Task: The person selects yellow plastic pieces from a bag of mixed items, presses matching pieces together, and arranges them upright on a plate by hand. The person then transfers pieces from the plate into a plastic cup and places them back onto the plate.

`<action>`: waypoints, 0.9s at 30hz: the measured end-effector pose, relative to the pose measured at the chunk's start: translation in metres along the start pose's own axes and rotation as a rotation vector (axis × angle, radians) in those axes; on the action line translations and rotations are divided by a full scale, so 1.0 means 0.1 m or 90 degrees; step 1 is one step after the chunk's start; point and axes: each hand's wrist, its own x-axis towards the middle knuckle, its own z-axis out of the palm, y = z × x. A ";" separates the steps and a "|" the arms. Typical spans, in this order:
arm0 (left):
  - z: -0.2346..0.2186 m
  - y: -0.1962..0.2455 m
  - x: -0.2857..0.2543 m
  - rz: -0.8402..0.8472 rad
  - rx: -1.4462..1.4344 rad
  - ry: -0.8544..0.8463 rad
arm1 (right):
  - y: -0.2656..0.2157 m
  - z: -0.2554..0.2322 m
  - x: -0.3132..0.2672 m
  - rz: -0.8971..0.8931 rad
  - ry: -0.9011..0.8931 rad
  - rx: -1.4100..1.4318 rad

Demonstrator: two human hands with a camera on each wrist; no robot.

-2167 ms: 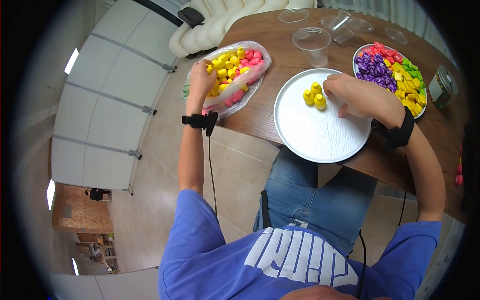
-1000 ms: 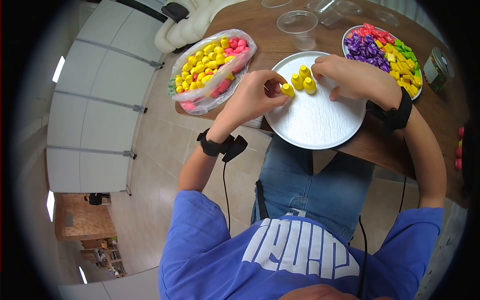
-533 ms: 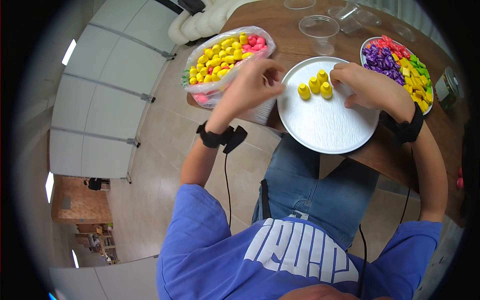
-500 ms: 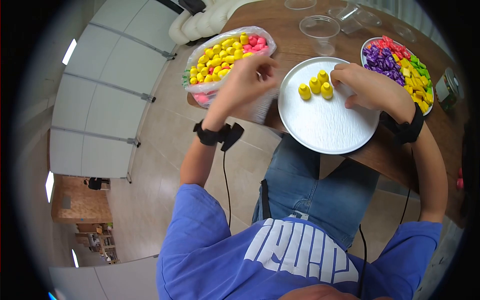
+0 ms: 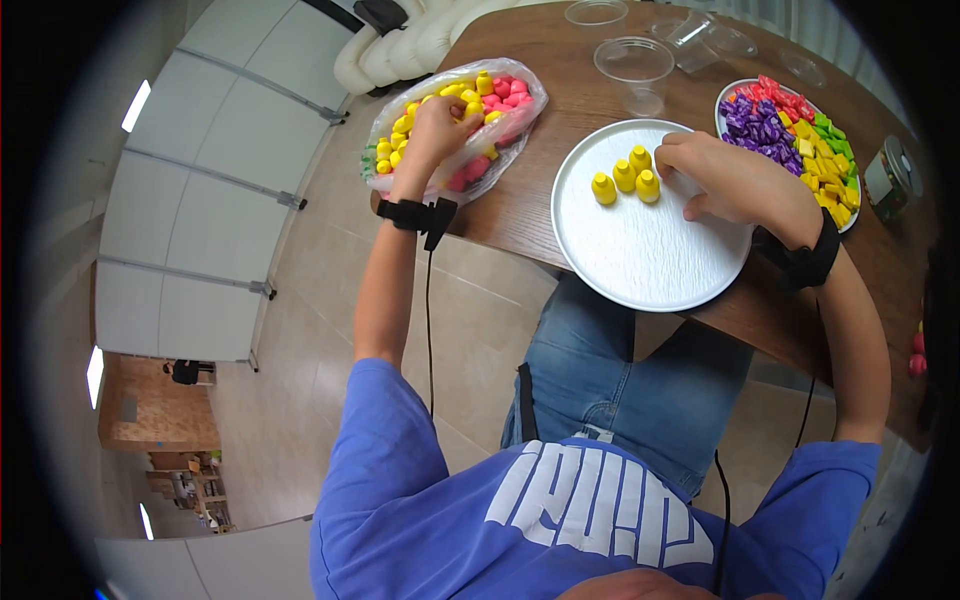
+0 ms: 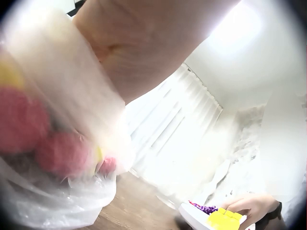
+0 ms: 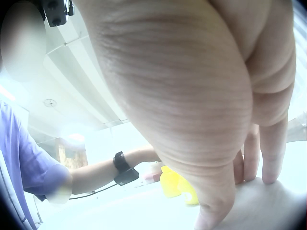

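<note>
My left hand [image 5: 438, 132] reaches into a clear plastic bag [image 5: 527, 125], its fingertips among small yellow bottle-shaped pieces [image 5: 403, 124]. I cannot tell whether it grips one; in the left wrist view the fingers are out of sight. Pink pieces [image 5: 512, 90] fill the bag's right side and show through the plastic [image 6: 64, 153]. On the round white plate [image 5: 655, 265], several upright yellow bottle-shaped pieces [image 5: 624, 176] stand grouped at the upper left. Beside them my right hand [image 5: 735, 180] rests its fingertips on the plate [image 7: 254, 211], with nothing visible between thumb and fingers.
A second plate [image 5: 722, 100] at the right bears purple, red, yellow and green wrapped pieces. Beyond it stands a jar [image 5: 893, 178]. Clear plastic cups [image 5: 634, 70] and lids lie toward the back of the wooden table [image 5: 540, 200]. Cables hang from both wrist cameras.
My left hand came from the bag to the plate, left another yellow bottle-shaped piece beside the three there, then went back into the bag. My right hand stayed on the plate.
</note>
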 end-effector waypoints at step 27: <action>0.04 1.78 -1.30 0.260 -0.237 -0.034 | 0.08 0.08 0.00 -0.006 0.022 -0.002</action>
